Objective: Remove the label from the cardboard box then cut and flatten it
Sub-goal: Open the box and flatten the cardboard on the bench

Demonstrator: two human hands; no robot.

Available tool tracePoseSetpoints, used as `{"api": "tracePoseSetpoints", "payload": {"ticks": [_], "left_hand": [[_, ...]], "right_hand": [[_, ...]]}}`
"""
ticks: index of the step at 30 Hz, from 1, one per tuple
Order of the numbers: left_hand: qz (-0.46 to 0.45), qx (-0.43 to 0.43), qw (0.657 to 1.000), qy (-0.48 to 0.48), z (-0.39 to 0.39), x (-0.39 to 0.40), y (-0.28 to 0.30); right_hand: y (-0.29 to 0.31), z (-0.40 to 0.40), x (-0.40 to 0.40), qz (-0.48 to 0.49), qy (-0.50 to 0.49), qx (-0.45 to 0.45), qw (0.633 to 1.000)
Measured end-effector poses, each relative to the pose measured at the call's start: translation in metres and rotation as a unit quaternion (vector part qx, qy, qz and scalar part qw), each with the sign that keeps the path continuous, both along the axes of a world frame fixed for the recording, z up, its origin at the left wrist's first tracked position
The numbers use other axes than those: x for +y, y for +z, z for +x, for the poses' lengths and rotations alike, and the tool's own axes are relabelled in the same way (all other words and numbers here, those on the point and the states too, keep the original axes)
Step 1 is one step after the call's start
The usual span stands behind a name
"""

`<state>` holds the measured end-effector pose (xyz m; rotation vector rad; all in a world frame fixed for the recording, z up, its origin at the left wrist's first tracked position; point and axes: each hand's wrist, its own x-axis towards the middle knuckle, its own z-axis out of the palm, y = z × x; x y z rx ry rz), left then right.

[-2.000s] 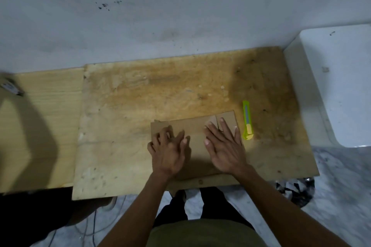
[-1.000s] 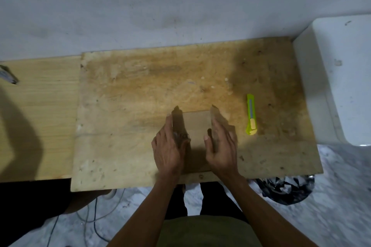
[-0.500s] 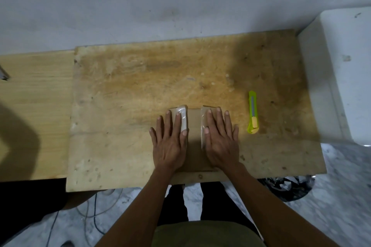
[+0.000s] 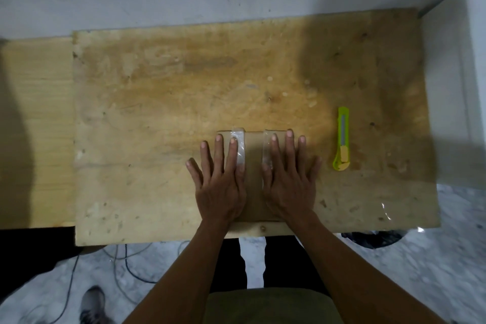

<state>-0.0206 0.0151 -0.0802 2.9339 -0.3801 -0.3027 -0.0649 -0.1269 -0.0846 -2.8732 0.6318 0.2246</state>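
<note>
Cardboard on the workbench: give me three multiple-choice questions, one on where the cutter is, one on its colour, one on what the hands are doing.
1. Where does the cutter lie?
A. right of the right hand
B. left of the left hand
C. on the cardboard

2. What colour is the cutter's body?
A. red
B. bright green
C. black

3. What are the hands doing?
A. gripping the cutter
B. lifting the cardboard
C. pressing flat, fingers spread

Answers: 1 A, it rests on the workbench beyond the right hand, untouched. 2 B, green with a yellow slider. 3 C, both palms lie on the folded flaps, taped edges facing inward.
</note>
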Motion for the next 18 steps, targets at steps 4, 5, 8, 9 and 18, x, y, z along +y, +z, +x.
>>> {"api": "tracePoseSetpoints", "payload": {"ticks": [4, 5, 8, 9, 18], "left_hand": [[0.017, -0.006, 1.0, 0.0, 0.002, 0.0, -0.006], [0.023, -0.012, 1.0, -0.003, 0.002, 0.001, -0.007], [0.032, -0.019, 0.999, -0.003, 0.001, 0.0, -0.007], [0.029, -0.013, 1.0, 0.004, 0.001, 0.0, -0.005], [-0.037, 0.029, 0.998, 0.029, -0.002, -0.003, 0.005]], "right_hand": [[-0.004, 0.001, 0.001, -0.007, -0.009, -0.007, 1.0], [-0.004, 0.001, 0.001, -0.009, -0.009, -0.007, 1.0], [-0.003, 0.003, 0.002, -0.016, -0.008, -0.006, 1.0], [-0.002, 0.003, 0.003, -0.015, -0.008, -0.006, 1.0], [0.008, 0.002, 0.023, 0.024, -0.12, -0.01, 0.992]]}}
